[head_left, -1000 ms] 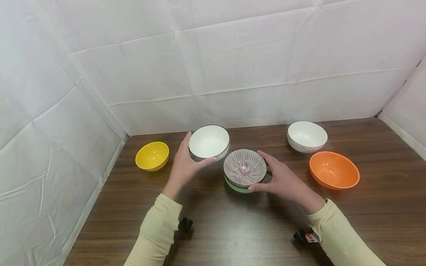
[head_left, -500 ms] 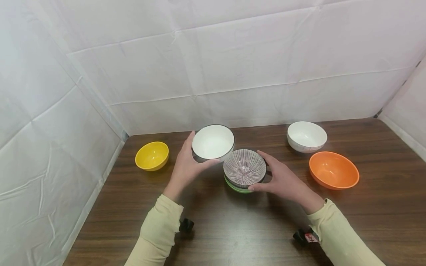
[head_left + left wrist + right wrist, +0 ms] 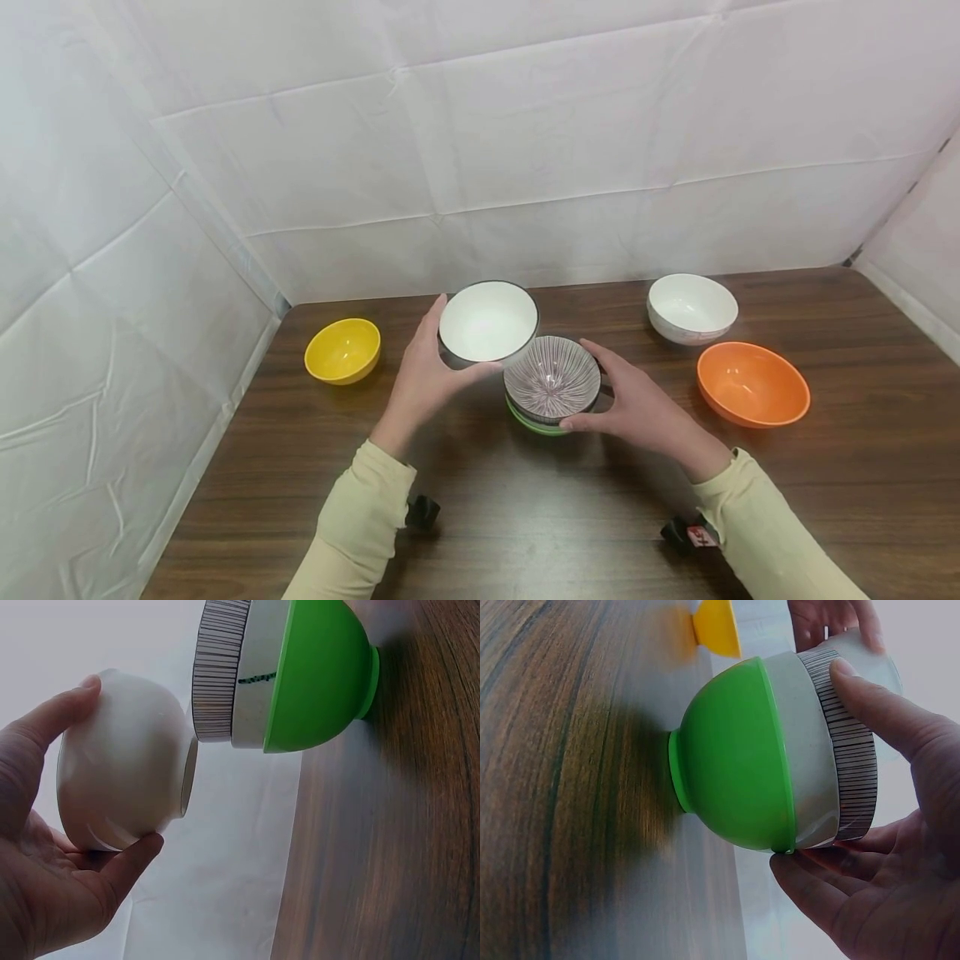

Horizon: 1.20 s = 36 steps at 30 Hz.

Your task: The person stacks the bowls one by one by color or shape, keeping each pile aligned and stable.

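Note:
My left hand point(image 3: 426, 379) holds a white bowl with a dark rim point(image 3: 489, 321) up off the table, thumb and fingers on opposite sides. That bowl sits just left of and above a stack of bowls. On top of the stack is a black-and-white striped bowl point(image 3: 553, 375). A white bowl point(image 3: 804, 735) is nested beneath it, and a green bowl point(image 3: 727, 757) stands on the table at the bottom. My right hand point(image 3: 637, 404) grips the stack from the right, with its thumb on the striped bowl. One finger lies by the green rim in the right wrist view.
A yellow bowl point(image 3: 342, 352) stands at the left on the brown wooden table point(image 3: 525, 517). At the right are a white bowl point(image 3: 692, 308) and, nearer, an orange bowl point(image 3: 752, 385). White sheeting point(image 3: 525, 150) hangs behind the table and along its sides.
My left hand has moved the dark-rimmed white bowl to the right, and it now overlaps the striped bowl's edge in the head view. My right hand and the stack have stayed in place.

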Each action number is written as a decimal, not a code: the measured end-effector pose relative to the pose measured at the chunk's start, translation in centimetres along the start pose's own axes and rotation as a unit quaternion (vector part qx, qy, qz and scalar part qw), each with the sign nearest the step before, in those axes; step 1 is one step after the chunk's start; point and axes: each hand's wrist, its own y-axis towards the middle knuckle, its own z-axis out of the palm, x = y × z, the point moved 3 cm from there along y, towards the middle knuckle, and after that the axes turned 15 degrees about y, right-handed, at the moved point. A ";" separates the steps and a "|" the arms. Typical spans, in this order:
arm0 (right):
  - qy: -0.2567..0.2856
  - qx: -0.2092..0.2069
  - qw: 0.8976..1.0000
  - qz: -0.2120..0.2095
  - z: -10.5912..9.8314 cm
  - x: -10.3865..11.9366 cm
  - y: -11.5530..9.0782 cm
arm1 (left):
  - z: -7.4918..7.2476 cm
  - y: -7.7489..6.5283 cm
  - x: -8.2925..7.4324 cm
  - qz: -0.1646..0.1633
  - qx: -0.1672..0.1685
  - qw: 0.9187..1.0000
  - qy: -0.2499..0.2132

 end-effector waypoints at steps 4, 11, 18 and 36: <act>0.000 0.000 1.000 -0.001 0.0 -0.1 0.0 | 0.0 -0.1 -0.2 0.005 0.002 1.000 -0.005; 0.005 0.001 1.000 -0.001 0.0 -0.2 0.0 | 0.3 -0.3 -0.5 0.015 0.006 1.000 -0.009; 0.009 0.002 1.000 -0.004 0.1 -0.1 0.0 | 0.6 -0.4 -0.9 0.023 0.018 1.000 -0.007; 0.012 0.007 1.000 0.004 -0.1 -0.1 0.0 | 1.5 -0.8 -1.9 0.064 0.031 0.997 -0.022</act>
